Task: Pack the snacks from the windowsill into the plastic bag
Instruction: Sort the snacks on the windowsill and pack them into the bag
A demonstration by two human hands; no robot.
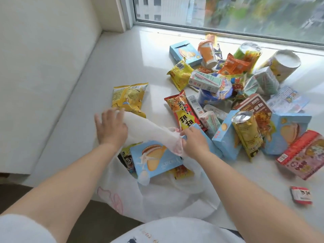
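Note:
A white plastic bag lies open on the windowsill in front of me. Inside it lies a light blue biscuit box, with a dark packet and an orange wrapper beside it. My left hand holds the bag's far rim, fingers spread over the plastic. My right hand pinches the bunched rim and handle, right by another blue box. A yellow chip bag lies just beyond my left hand. A red-and-yellow snack packet lies beyond my right hand.
A big pile of several snacks covers the right of the sill: blue boxes, a gold packet, a red-pink box, tubes and milk cartons. A small red packet lies alone at the right. The window is behind.

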